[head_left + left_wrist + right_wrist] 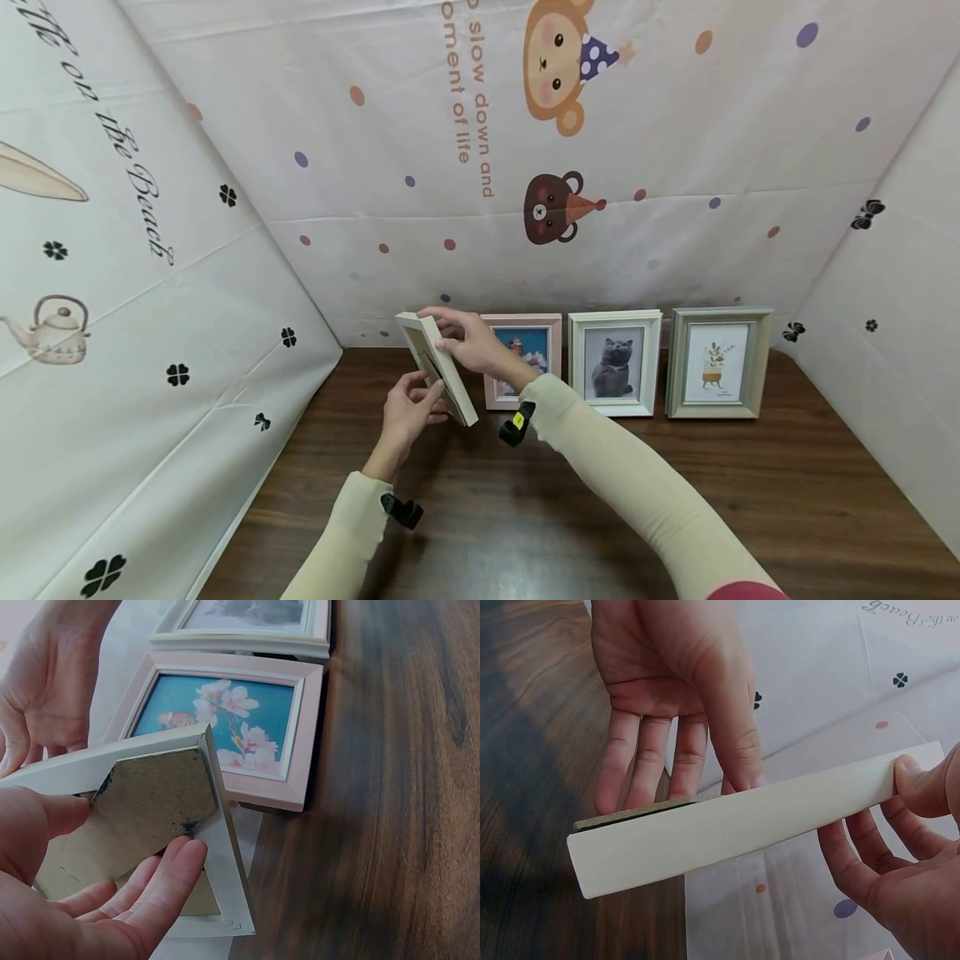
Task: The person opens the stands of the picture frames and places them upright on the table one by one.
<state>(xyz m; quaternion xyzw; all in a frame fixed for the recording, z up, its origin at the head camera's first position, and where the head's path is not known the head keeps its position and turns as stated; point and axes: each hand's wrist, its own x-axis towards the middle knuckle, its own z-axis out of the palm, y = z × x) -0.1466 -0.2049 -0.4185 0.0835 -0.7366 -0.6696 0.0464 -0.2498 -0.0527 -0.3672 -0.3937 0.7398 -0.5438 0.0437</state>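
A cream picture frame [455,377] is held tilted above the table at the left end of a row of frames. My right hand [474,343] grips its upper end, thumb on the side edge and fingers on the front face. At the brown back, my left hand [407,412] has thumb and fingers at opposite edges of the stand flap [159,799]. Seen in the right wrist view, the flap lies slightly apart from the cream side edge [705,829]. The picture in this frame faces away and is hidden.
To the right stand a pink frame [491,400] with blossoms, a white frame [648,367] with a grey cat and a grey-beige frame [678,367] with a potted plant. They stand on the brown wooden table [600,517], against the printed cloth backdrop [450,275].
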